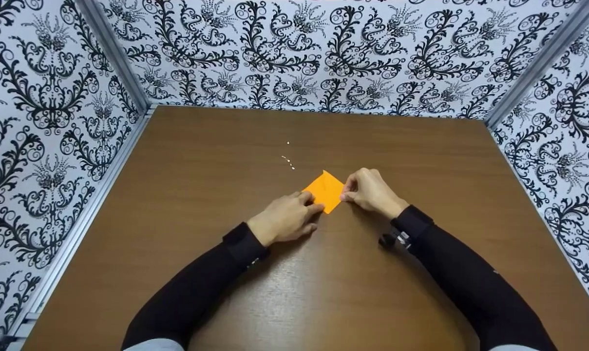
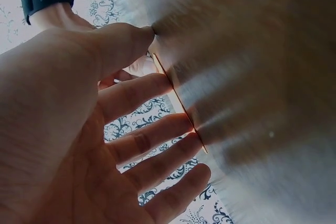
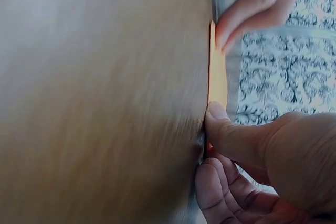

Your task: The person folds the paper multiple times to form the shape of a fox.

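Note:
A folded square of orange paper lies on the table, turned with one corner toward the person. My left hand rests its fingertips on the paper's left side, with the fingers mostly straight. At the right corner, my right hand pinches the paper between thumb and fingers. From the left wrist, the paper appears as a thin edge under the fingertips. The right wrist view shows the paper almost flat, with the right thumb on its near end.
The brown wooden table has small white specks beyond the paper. Patterned black-and-white panels stand behind and on both sides, held in metal rails. Black straps with devices sit on the wrists.

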Available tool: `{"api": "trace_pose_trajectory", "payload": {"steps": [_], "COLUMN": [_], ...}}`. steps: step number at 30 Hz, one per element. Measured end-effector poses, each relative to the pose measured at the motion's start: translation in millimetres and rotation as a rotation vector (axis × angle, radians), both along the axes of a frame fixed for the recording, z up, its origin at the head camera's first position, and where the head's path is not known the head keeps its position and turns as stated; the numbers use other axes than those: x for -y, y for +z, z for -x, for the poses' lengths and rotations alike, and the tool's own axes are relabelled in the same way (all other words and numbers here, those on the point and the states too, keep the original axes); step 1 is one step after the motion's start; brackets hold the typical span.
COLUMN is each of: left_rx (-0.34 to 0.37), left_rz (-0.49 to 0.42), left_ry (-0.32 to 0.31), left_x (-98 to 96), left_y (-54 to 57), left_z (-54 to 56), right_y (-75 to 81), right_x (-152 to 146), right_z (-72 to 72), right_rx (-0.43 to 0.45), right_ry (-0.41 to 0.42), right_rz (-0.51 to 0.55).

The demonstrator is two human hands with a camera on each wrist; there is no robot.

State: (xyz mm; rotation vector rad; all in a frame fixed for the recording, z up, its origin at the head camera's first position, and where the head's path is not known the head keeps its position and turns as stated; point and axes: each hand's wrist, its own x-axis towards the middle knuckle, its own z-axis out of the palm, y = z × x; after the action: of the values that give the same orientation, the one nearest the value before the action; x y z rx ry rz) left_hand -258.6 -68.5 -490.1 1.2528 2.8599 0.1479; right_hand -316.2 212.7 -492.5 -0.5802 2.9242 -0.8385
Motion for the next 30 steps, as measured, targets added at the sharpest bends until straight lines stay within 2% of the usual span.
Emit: {"api": "trace_pose_trajectory", "payload": {"steps": [12, 18, 25, 30], "left_rx": [0.023, 0.001, 0.028, 0.016], "left_rz": [0.007, 0.004, -0.02, -0.03], "left_ry": [0.011, 0.001, -0.002, -0.01], "left_x": [0.2, 0.7, 1.3, 2.1], "left_y": [0.1, -2.3, -3.1, -3.9], "left_z": [1.8, 2.2, 2.9, 4.8], "right_y": [1.6, 1.0, 0.1, -0.8], "right_x": [-18, -20, -21, -25], "right_z": [16.9, 18.3, 15.6, 13.9], "right_rx": [0.039, 0.05, 0.039, 0.018], "right_ry": [-0.092, -0.107, -0.106, -0.134], "right_rz": [0.0, 0.005, 0.029, 0.049]}}
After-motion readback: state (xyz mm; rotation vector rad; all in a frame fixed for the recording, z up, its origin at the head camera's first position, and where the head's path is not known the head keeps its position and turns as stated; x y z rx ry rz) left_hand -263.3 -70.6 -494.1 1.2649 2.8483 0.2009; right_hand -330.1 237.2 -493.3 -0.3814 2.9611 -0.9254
